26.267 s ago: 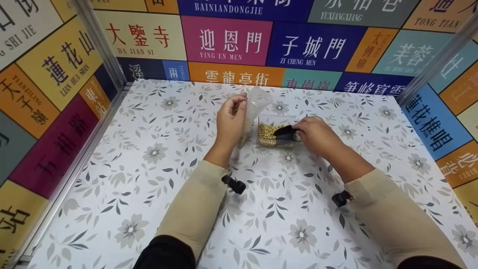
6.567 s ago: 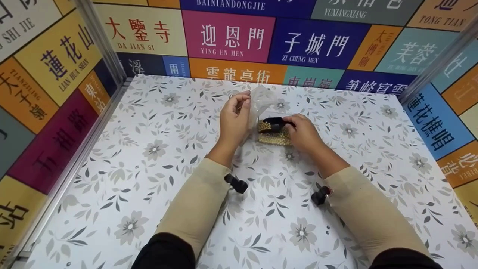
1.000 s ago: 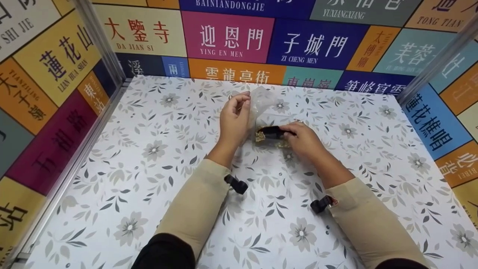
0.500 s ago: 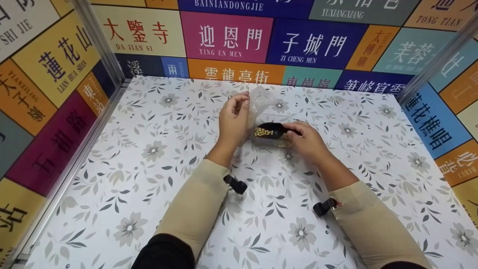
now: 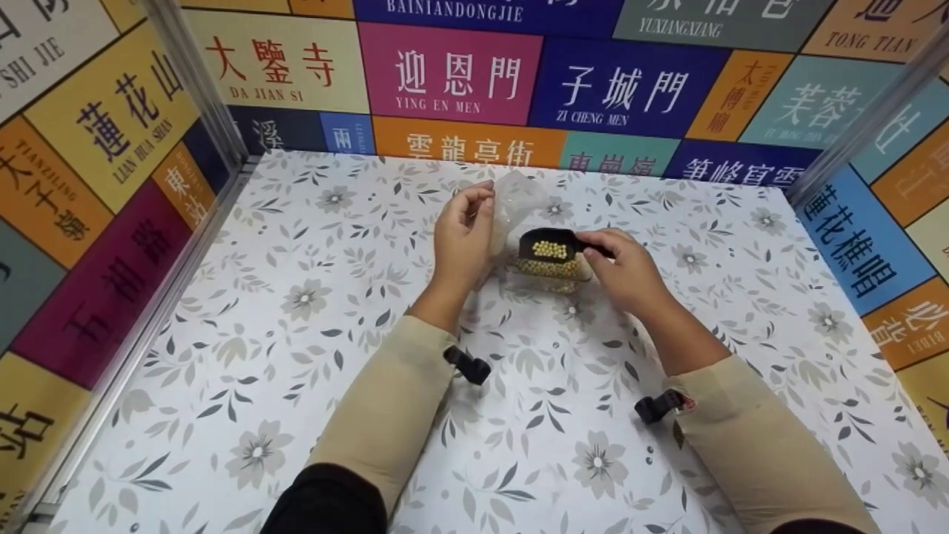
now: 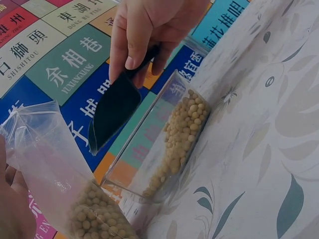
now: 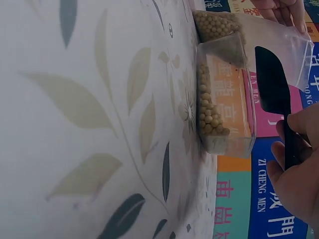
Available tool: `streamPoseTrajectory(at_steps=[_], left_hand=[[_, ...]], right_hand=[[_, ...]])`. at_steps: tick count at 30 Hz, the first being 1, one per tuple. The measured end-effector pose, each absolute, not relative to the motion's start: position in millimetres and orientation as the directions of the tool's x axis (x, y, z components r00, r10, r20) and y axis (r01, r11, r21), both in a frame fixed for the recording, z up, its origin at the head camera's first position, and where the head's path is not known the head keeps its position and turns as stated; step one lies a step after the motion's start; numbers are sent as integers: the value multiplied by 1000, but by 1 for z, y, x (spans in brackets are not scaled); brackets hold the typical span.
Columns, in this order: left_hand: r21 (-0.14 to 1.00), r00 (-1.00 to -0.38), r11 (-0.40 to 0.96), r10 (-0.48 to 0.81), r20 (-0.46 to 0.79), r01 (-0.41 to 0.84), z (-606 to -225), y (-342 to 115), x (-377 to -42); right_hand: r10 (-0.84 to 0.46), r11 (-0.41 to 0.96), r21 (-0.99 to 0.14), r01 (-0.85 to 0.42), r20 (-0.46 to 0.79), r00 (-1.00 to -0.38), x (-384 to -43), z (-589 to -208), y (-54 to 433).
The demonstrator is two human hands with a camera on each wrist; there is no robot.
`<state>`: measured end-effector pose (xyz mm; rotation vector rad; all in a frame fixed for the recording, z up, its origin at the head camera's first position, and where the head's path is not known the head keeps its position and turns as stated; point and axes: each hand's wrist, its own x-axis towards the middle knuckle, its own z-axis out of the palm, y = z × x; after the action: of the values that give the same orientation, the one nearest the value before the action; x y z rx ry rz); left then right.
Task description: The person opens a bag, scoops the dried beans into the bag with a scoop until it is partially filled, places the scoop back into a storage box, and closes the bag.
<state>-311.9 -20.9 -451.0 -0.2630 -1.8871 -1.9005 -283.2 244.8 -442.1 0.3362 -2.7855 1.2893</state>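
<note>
My left hand holds up the rim of a clear plastic bag, whose lower part bulges with round yellow soybeans. Close against the bag stands a clear rectangular box, with more soybeans over its bottom. My right hand grips the handle of a black scoop. The scoop hangs above the box, apart from its rim, and carries a small heap of soybeans. In both wrist views the inside of the scoop is turned away.
A white tablecloth with grey leaves and flowers covers the table. Panels with colourful printed signs rise behind it and at both sides, joined by metal corner posts. A small black camera sits on each wrist.
Half a second ago the scoop was lower and further left; my right hand has raised it and drawn it rightward above the box. Long before, its blade was in the box's beans. The left hand stays put.
</note>
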Motion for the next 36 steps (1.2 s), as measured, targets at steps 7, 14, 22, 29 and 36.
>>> streamPoseTrajectory(at_steps=[7, 14, 22, 29, 36], left_hand=[[892, -876, 52, -173, 450, 448, -450, -21, -312], [895, -877, 40, -187, 443, 443, -451, -21, -313], [902, -882, 14, -201, 425, 432, -450, -20, -311], [907, -887, 17, -201, 416, 421, -452, -19, -313], [904, -885, 25, -194, 424, 427, -451, -21, -312]], right_hand=[[-138, 626, -745, -230, 184, -973, -283, -423, 254], [-114, 675, -705, -218, 192, -975, -286, -401, 264], [-116, 715, -660, -230, 212, -970, -291, -367, 263], [-172, 752, -588, -299, 263, -949, -300, -347, 250], [-267, 825, -395, -403, 356, -896, -306, -336, 241]])
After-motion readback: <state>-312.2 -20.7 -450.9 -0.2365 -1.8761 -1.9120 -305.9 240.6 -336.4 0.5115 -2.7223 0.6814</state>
